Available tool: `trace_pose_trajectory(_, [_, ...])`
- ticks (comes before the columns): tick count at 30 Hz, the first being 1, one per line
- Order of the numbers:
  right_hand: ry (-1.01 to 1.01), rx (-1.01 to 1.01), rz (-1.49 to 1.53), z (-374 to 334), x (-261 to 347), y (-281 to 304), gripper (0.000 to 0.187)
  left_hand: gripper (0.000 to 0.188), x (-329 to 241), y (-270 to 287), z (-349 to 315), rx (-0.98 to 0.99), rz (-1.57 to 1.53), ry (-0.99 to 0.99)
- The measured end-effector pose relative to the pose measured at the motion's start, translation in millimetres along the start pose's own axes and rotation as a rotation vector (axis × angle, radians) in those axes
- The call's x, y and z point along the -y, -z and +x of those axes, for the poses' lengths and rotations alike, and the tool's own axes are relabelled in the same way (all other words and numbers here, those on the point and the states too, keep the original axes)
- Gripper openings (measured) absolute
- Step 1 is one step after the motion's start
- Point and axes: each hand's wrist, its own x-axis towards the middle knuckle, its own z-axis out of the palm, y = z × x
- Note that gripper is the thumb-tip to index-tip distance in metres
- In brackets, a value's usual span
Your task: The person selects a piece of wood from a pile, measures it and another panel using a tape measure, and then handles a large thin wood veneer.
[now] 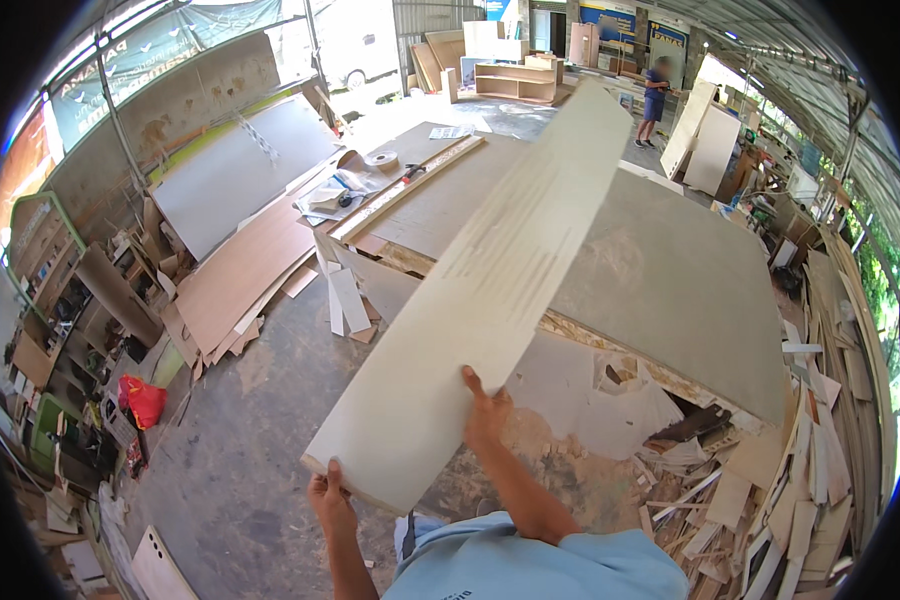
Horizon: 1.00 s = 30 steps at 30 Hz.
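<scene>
A long pale wooden board (440, 310) slants across the middle, from close to my body up to the far right. My left hand (334, 503) grips its near left corner, thumb on the top face and fingers beneath. Along the right edge, nearer the middle, my right hand (486, 408) holds the board with its thumb on top; its other fingers are mostly hidden underneath. Faint dark streaks run along the board's upper face. Its far part hangs over a large grey-topped worktable (670, 270).
A wooden strip (410, 185) and a tape roll (381, 158) lie on the table's far left. Offcuts (730, 490) pile up at the lower right. Brown sheets (245, 250) lean at left, near a red bag (144, 400). Another person (654, 100) stands far right.
</scene>
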Motion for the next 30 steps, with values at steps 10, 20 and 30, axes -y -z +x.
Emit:
trace_pose_trajectory(10, [0.056,0.154,-0.048,99,-85,-150,0.037,0.043,44,-18,168,-0.137,-0.268,0.064])
trace_pose_trajectory(20, [0.036,-0.012,-0.465,245,-314,-235,0.045,0.038,135,63,412,0.039,-0.261,0.405])
trace_pose_trajectory(30, [-0.127,-0.364,-0.764,334,-352,-303,0.048,0.036,100,18,499,-0.012,-0.047,0.605])
